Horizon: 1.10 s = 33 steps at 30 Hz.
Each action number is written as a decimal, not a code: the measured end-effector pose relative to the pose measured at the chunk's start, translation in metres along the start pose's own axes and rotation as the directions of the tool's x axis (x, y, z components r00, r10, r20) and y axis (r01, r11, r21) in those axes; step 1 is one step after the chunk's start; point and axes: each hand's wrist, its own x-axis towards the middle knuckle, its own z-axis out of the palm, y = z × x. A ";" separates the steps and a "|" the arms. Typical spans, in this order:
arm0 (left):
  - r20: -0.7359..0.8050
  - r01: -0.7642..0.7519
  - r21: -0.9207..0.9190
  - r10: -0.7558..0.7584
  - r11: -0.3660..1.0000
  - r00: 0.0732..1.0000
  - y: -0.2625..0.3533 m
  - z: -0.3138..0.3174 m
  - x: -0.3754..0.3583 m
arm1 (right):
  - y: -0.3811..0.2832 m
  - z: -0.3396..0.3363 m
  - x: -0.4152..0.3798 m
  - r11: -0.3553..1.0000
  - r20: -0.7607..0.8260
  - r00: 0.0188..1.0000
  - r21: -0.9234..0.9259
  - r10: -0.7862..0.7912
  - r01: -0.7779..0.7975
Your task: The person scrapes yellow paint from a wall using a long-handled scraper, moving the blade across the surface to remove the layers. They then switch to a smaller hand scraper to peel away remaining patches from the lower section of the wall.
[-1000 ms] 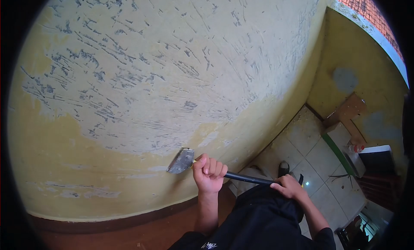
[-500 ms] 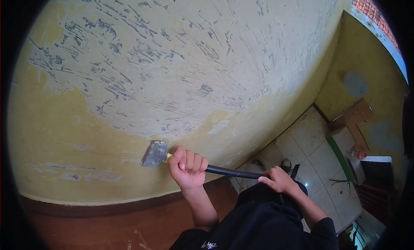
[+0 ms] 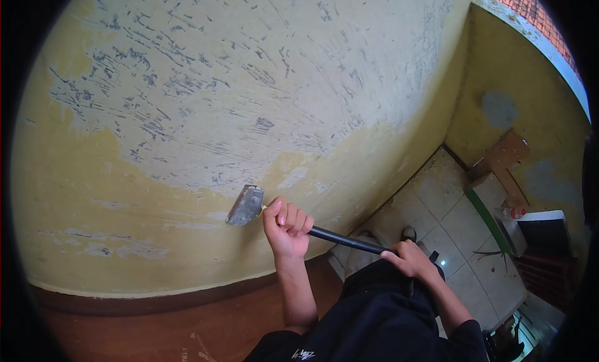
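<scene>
A long-handled scraper [image 3: 246, 205] has a wide grey metal blade, lying close against the yellow wall [image 3: 187, 249] at the lower edge of the scraped pale patch. My left hand [image 3: 287, 226] is wrapped round the black handle [image 3: 349, 240] just behind the blade. Farther back, my right hand [image 3: 410, 259] grips the same handle near its rear end, close to my waist. Above the blade, the pale patch [image 3: 206, 112] carries many dark gouges. Whether the blade's edge touches the wall cannot be made out.
Reddish-brown floor [image 3: 156, 327] runs along the wall's foot. On the right are pale floor tiles [image 3: 449, 237], a green-edged box [image 3: 490, 218], a bottle with a red cap [image 3: 516, 213], cardboard [image 3: 505, 156] and a dark slatted object [image 3: 546, 278]. My shoe [image 3: 409, 233] shows beside the handle.
The scraper blade and my left hand have moved right and slightly up along the wall. My right hand has shifted a little to the right. The whole view has also shifted slightly.
</scene>
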 end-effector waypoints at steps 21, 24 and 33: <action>-0.004 0.041 0.006 -0.041 0.999 0.999 -0.024 -0.003 0.002 | 0.022 0.001 -0.012 0.995 -0.030 0.996 -0.047 0.084 -0.085; 0.007 0.048 0.006 -0.048 0.999 0.999 -0.024 -0.004 0.002 | 0.023 0.003 -0.011 0.996 -0.030 0.997 -0.042 0.078 -0.079; 0.058 0.069 -0.009 -0.068 0.998 0.996 -0.022 -0.009 0.005 | 0.024 0.004 -0.007 0.995 -0.028 0.996 -0.053 0.083 -0.084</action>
